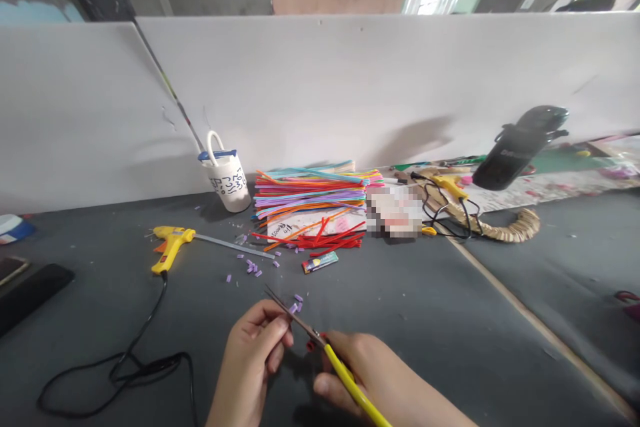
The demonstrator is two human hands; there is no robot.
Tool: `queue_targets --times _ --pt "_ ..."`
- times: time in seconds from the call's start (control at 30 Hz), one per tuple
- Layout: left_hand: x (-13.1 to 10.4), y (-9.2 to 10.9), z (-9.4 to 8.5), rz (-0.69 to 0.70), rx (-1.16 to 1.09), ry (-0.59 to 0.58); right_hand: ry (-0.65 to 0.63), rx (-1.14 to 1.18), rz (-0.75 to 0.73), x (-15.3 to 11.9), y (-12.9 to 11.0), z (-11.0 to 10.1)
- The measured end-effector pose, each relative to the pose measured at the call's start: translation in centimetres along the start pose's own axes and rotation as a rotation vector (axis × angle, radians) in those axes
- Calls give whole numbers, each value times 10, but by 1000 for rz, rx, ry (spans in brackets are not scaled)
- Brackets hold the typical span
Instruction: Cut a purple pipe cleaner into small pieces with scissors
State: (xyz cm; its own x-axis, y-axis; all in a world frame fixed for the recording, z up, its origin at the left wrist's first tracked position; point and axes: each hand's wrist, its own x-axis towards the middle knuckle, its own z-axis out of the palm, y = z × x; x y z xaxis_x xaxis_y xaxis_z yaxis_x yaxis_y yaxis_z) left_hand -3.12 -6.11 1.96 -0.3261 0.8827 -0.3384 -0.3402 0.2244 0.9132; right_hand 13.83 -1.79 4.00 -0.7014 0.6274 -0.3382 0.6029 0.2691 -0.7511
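Observation:
My right hand is closed around the yellow handle of a pair of scissors, whose narrow blades point up and left. In front of those blades my left hand is closed in a pinch, thumb against fingers; what sits between the fingertips is too small to make out. Small purple cut pieces show just beyond the blades, and more purple bits lie scattered on the dark table. A small red thing appears beside the scissors' pivot, partly hidden by my right hand.
Colourful pipe cleaners lie stacked ahead, with red ones in front and a small packet nearby. To the left are a yellow glue gun with its cord and a white cup. A black bottle stands at right.

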Motion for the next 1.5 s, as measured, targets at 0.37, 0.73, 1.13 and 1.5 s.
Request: queue_targets --times 0.37,0.73,1.13,1.5 --pt "-3 3 9 22 45 110 33 -6 3 1 0 1" --pt "-1 1 8 15 42 93 12 -14 32 1 1 3" --pt "2 1 6 -5 46 63 45 -47 22 0 0 3" --pt "6 -10 6 -65 -2 49 59 -46 172 5 1 12"
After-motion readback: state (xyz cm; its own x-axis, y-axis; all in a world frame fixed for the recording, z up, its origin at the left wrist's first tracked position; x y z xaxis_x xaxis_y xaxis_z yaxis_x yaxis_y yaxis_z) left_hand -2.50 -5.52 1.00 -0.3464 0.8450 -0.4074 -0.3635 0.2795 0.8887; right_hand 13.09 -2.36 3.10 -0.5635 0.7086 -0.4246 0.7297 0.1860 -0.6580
